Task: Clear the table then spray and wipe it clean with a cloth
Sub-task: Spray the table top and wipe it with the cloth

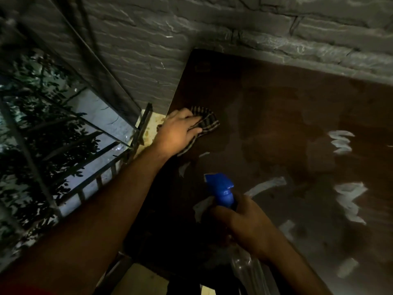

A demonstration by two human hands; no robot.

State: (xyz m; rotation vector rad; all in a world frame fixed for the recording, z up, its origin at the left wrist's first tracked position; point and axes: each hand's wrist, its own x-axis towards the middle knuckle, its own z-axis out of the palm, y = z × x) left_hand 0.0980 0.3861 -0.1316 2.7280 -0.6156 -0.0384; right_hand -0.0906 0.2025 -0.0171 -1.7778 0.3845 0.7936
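Dark brown flat table top (287, 107): set against a grey brick wall (148, 39), nothing standing on it in view, so clearing looks done. Surface shows wet patches and pale streaks; spraying appears at least begun. Item 1, striped dark-and-pale cloth (207, 122): near the table's far left edge, under the left hand (178, 130), whose fingers press and partly curl on it (wiping under way, judged). Item 2, clear spray bottle with blue trigger head (222, 191): gripped by the right hand (244, 226). Remaining: most of the top unwiped.
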